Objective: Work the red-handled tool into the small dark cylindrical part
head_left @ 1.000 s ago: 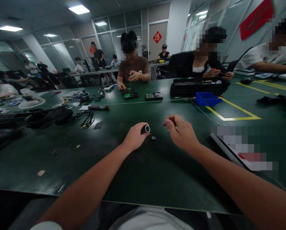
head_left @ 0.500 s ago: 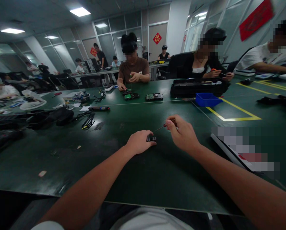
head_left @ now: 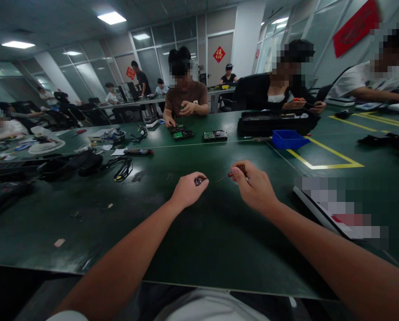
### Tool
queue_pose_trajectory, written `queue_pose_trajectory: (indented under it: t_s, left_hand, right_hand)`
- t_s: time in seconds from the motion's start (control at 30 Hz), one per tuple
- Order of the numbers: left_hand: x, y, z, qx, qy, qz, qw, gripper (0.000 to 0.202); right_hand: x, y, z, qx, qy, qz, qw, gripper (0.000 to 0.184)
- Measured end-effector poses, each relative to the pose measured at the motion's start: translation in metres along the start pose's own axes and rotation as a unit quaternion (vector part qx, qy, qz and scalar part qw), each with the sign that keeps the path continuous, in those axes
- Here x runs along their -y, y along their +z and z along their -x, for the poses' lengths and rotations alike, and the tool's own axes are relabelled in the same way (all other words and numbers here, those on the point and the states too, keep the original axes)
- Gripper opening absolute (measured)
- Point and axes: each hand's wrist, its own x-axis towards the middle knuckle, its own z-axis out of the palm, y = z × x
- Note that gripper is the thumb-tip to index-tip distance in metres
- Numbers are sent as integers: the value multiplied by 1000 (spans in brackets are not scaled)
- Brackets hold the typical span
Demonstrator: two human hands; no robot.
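My left hand (head_left: 188,189) is closed around a small dark round part (head_left: 199,181) with a shiny edge, mostly covered by the fingers. It is held over the green table (head_left: 219,249). My right hand (head_left: 253,183) grips a screwdriver (head_left: 232,174) by its reddish handle. The thin metal shaft (head_left: 221,179) points left toward my left hand, and a small gap separates its tip from that hand.
Black cables (head_left: 123,167) and a dark pen-like tool (head_left: 138,152) lie to the left. Opposite, a person (head_left: 185,98) works on circuit boards (head_left: 183,134). Another board (head_left: 214,135), a blue bin (head_left: 289,139) and a black casing (head_left: 276,122) stand farther back. A white-edged item (head_left: 315,211) lies right.
My left hand has moved slightly up and left and turned, its fingers now closed more around the dark part. My right hand with the screwdriver has hardly moved.
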Motion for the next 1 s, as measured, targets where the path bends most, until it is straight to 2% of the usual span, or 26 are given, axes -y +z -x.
queue_pose_trajectory:
  t_s: [0.1,0.2,0.4,0.53,0.73,1.0]
  left_hand:
    - [14,-13,-12,-70,-56,55,994,24]
    - [31,-26,-23,-125,-122,161,971,25]
    - [61,-63,-32,-216,-197,359,886,29]
    - [79,-96,-28,-262,-256,464,807,21]
    - [110,-150,-5,-331,-318,478,749,8]
    - [139,-211,39,-433,-329,418,728,19]
  right_hand:
    - [0,-1,0,8,0,4,1000,25]
    - [0,-2,-1,14,0,3,1000,24]
    - [1,-1,-1,14,0,-1,1000,24]
    - [0,-1,-1,14,-5,1,1000,23]
    - [-2,1,0,11,-11,-7,1000,23]
    - [-4,2,0,16,-12,0,1000,23]
